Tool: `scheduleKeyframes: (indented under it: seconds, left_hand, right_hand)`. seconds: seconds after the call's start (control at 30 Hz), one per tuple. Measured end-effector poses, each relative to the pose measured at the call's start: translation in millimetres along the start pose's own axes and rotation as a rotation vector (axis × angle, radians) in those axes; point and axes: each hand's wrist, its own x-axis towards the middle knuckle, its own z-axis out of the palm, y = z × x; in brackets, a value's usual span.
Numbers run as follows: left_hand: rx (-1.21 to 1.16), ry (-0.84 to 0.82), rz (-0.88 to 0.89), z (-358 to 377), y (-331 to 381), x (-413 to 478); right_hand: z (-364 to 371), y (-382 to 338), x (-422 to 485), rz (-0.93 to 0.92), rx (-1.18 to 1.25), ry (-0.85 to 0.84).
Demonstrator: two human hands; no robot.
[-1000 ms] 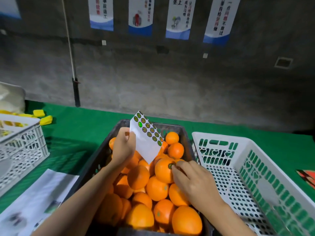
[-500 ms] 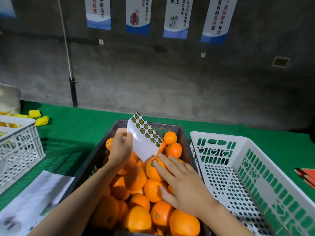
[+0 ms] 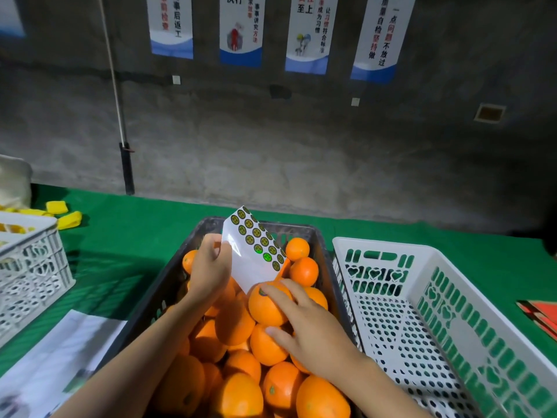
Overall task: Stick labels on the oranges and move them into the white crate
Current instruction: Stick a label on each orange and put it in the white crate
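Grey concrete wall (image 3: 301, 146) hung with a row of posters (image 3: 307, 34) fills the background, well beyond both hands. Green cloth (image 3: 126, 236) covers the table under everything. Just to the right of the right hand's grip stands the white crate (image 3: 382, 243), side by side with the dark crate (image 3: 159, 297); whether their walls touch cannot be told. The dark crate lies directly under both grips and is heaped with oranges (image 3: 238, 393). Well to the left of the left hand's grip is a second white crate (image 3: 33, 267), and nearer the camera on that side a printed paper (image 3: 60, 357) lies flat on the cloth. The left hand (image 3: 211, 267) pinches a sheet (image 3: 256, 251) of round labels by its lower left edge, thumb on the front, and holds it tilted above the heap. The right hand (image 3: 310, 330) has its fingers spread and curved over the top and right side of one orange (image 3: 265, 309), thumb pressed in below it, so the fruit is clasped at the top of the heap. The sheet's lower corner sits just above this grip. A small label (image 3: 262, 292) is stuck on the orange's upper left, just beside the fingertips (image 3: 265, 287).
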Motion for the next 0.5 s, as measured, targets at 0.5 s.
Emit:
scheduleKeyframes:
  seconds: [0.5]
  left_hand:
    - [0.060, 0.034, 0.029, 1, -6, 3]
  right_hand:
    - [-15, 32, 8, 0.254, 0.236, 0.487]
